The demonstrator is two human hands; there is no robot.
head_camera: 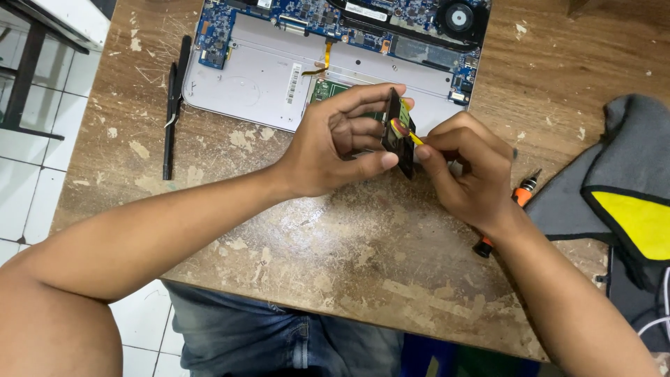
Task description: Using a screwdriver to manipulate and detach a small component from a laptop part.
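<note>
Your left hand (pixel 335 146) pinches a small dark part (pixel 399 139) upright between thumb and fingers, just near of the opened laptop (pixel 279 77). Your right hand (pixel 464 167) is curled shut on a thin yellow tool (pixel 416 138), its tip touching the part's face. Keep the left grip firm and the part steady, and work the tip gently so it doesn't slip. An orange screwdriver (pixel 520 199) lies on the worn table (pixel 314 244), right, partly under your wrist.

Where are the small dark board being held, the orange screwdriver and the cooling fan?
small dark board (pixel 393 132), head view, on its upper edge.
orange screwdriver (pixel 522 194), head view, on its orange handle.
cooling fan (pixel 459 15), head view, on the hub.
</note>
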